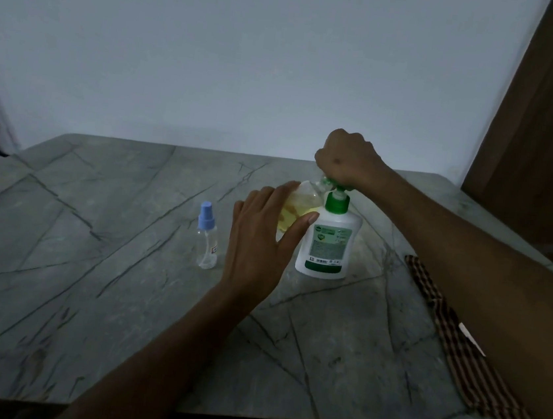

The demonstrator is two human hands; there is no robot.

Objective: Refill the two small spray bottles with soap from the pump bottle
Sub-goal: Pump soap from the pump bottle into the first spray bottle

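Worktop [97,258]: grey stone-look slab, smooth, crossed by dark veins.
Pump bottle [328,242]: white opaque plastic, rounded shoulders, green collar and pump head, printed label; I see it upright right of centre on the worktop.
Right hand [346,160]: I see it fisted over the green pump head from above, fingers curled round it.
Held spray bottle [299,208]: clear plastic, uncapped, tilted with its neck under the pump spout; yellow liquid fills its lower part.
Left hand [264,242]: fingers and thumb wrapped round the held spray bottle.
Second spray bottle [208,236]: slim clear plastic, pale blue sprayer cap, upright just left of my left hand, looks empty.
Cloth [459,350]: striped dark woven strip, right edge of worktop.
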